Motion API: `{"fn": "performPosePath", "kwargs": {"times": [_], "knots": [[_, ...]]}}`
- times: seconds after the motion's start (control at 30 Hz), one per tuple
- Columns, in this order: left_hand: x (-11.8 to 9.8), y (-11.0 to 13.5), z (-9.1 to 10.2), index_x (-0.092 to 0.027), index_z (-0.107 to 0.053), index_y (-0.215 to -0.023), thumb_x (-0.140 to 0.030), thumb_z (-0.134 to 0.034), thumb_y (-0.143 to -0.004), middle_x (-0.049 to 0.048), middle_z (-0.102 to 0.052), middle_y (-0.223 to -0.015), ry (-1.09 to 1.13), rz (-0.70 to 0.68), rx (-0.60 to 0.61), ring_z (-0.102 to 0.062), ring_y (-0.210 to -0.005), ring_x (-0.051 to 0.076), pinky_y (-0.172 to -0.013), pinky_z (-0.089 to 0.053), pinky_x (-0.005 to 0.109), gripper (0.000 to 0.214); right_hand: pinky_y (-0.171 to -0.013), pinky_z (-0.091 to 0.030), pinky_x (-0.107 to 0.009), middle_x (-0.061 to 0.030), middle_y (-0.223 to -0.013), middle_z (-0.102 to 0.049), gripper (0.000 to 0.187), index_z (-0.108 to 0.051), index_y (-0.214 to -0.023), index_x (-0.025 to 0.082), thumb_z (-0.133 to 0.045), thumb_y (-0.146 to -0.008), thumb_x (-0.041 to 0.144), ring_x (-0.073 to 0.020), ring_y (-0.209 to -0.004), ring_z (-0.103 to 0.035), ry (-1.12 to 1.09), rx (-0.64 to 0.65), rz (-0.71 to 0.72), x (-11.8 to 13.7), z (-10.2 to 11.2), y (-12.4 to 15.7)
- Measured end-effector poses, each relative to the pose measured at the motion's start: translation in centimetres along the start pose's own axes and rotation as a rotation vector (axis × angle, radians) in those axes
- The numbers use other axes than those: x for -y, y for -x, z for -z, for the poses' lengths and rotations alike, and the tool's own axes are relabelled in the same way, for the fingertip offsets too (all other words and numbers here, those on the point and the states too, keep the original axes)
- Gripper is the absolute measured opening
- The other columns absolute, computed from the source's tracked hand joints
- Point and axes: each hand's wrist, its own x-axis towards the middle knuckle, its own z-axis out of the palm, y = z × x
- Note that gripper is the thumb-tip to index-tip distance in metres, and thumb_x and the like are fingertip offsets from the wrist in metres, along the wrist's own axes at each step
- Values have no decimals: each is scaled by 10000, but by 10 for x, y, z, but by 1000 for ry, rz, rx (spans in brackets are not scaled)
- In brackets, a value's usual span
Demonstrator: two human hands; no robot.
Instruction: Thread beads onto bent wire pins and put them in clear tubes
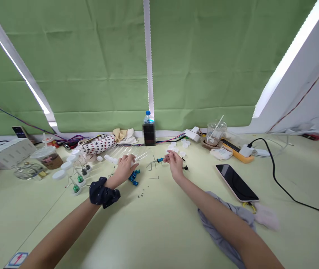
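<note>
My right hand (pixel 174 165) is closed in a pinch, its fingertips at a small shiny blue part (pixel 159 160) that points left from them. Over the middle of the table, my left hand (pixel 125 166) has its fingers curled down around a white piece, mostly hidden. Just below that hand lies a cluster of blue metallic parts (pixel 133 178). Between the hands are thin metal rods and a bent hex key (pixel 153 178). Tiny dark nuts or screws (pixel 140 194) are scattered nearer to me. Clear tubes (pixel 137 152) lie behind the left hand.
White caps (pixel 182 153) and black bits (pixel 186 168) lie by the right hand. Capped clear tubes with green parts (pixel 77 189) stand left, near a drink cup (pixel 49 157). A phone (pixel 236 182), grey cloth (pixel 218 224) and multimeter (pixel 236 151) are on the right; a bottle (pixel 149 130) stands behind.
</note>
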Motion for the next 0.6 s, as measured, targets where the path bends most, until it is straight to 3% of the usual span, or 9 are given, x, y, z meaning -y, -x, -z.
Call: {"fn": "performPosePath", "kwargs": {"times": [0.13,0.27,0.6], "knots": [[6,34,5,-211,-463,-1008,-388,-463,-867,68,-597,-988,40,-43,-5,-468,-986,259,-823,-328,399,226,-647,-490,-298,-34,-758,-596,302,-587,-920,164,-581,-784,434,-128,-621,-580,-266,2,-81,3,-1,-3],[0,47,0,-202,-451,-1003,-378,-450,-877,80,-592,-1022,60,-53,-7,-465,-983,262,-817,-317,408,217,-655,-469,-291,-33,-744,-610,284,-610,-905,166,-645,-746,399,-124,-637,-566,-418,57,-169,11,-2,-2],[-17,60,5,-183,-427,-986,-349,-444,-885,88,-560,-976,131,-66,-40,-482,-956,250,-845,-306,431,195,-632,-424,-265,-30,-778,-588,258,-650,-920,177,-649,-759,379,-103,-644,-521,-482,259,-335,16,-18,19]]}}
